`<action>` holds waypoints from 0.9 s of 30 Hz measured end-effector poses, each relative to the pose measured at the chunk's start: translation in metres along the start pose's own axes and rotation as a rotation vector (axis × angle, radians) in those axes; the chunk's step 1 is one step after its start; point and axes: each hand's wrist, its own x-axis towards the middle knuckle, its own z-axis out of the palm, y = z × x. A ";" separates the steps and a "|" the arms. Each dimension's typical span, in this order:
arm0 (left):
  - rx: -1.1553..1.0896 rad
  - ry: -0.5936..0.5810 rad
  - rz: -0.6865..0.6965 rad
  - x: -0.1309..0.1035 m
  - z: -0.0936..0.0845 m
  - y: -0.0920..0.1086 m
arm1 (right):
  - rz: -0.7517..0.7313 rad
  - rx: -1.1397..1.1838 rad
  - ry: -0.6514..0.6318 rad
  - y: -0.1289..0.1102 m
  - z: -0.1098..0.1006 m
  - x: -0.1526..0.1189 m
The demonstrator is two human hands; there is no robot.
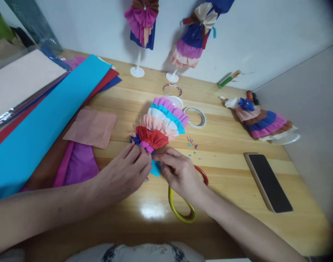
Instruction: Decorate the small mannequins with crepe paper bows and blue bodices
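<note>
A layered crepe paper dress [158,120] in purple, blue, white, peach and red lies on the table before my hands. My left hand [129,163] is closed at its near end, fingertips pinching beside the small dark blue and pink paper pieces [146,146]. Close by on the right, my right hand [180,171] has its thumb and fingers pinched together over a blue paper piece [155,169]. What exactly lies between the fingertips is mostly hidden. Partly under my right hand are scissors [192,216] with yellow and red handles.
Folded crepe paper sheets [59,105] cover the left side, with a peach square [92,127] beside them. Tape rings [202,118] lie behind the dress. Two dressed stands [137,71] are at the wall. Another paper dress [267,122] and a phone [269,182] lie right.
</note>
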 end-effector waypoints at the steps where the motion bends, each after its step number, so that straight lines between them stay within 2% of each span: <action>1: -0.001 0.011 -0.004 0.000 0.000 0.000 | -0.006 -0.026 -0.021 0.000 0.001 0.000; 6: 0.000 0.034 -0.011 0.001 0.000 0.000 | 0.010 -0.098 -0.099 0.002 0.003 0.000; 12: 0.008 0.086 -0.021 0.000 0.003 0.002 | -0.052 -0.283 -0.105 0.000 0.004 -0.004; 16: 0.011 0.073 -0.016 -0.001 0.003 0.002 | -0.080 -0.379 -0.105 -0.001 0.006 -0.006; 20: -0.002 0.056 0.002 -0.001 0.002 0.001 | -0.055 -0.178 -0.067 0.003 0.004 -0.005; 24: -0.019 0.059 0.004 0.000 0.002 0.000 | 0.061 0.099 0.049 0.005 -0.001 -0.002; 27: -0.041 0.048 -0.001 0.000 0.002 0.000 | 0.120 0.211 0.081 0.003 -0.003 0.000</action>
